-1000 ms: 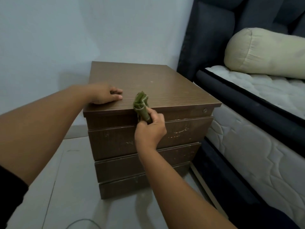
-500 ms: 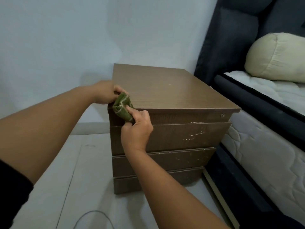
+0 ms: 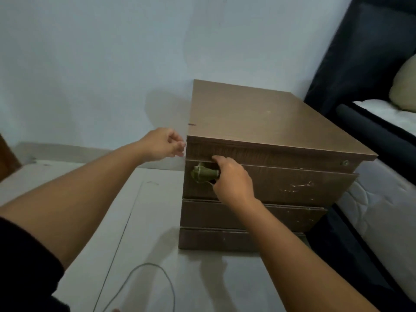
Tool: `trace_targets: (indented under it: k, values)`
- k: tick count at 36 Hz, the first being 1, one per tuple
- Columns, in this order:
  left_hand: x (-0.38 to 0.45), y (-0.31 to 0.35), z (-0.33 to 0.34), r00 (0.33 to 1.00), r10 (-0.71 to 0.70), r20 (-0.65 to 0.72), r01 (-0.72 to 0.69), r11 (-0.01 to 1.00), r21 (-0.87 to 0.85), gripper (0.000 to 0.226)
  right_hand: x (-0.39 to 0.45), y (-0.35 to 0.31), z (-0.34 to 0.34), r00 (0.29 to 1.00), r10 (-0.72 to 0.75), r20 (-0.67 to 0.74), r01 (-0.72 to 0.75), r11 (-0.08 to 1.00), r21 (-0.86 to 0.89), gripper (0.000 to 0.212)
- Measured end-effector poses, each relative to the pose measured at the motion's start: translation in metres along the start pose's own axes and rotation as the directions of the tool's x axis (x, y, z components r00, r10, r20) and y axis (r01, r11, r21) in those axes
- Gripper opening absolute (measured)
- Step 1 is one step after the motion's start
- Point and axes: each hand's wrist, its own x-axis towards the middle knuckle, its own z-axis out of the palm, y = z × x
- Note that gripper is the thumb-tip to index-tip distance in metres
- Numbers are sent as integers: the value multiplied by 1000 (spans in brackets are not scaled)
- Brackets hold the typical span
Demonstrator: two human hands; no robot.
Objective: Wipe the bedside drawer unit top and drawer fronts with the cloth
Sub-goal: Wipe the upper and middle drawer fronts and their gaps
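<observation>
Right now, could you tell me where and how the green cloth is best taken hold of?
Grip the bunched end of the green cloth that sticks out left of the right hand, coming from the left; that hand's curled fingers cover the rest against the drawer front.

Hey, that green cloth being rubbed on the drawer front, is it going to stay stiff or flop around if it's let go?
Probably floppy: the green cloth shows creased, bunched folds where the right hand grips it. It looks light, since one hand wads it up whole. Released, it would likely loosen and drop down the drawer unit front rather than roll.
</observation>
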Motion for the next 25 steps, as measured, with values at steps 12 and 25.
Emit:
trace_targets:
  k: [12,25]
  values:
    - [-13,-19,14,998,-50,33,52,998,-42,21,3,2,-1,999,15,28,-15,1000,4,54]
    - [-27,-14,19,986,-126,111,131,991,-37,34,-20,4,-31,986,22,168,-44,991,125,43]
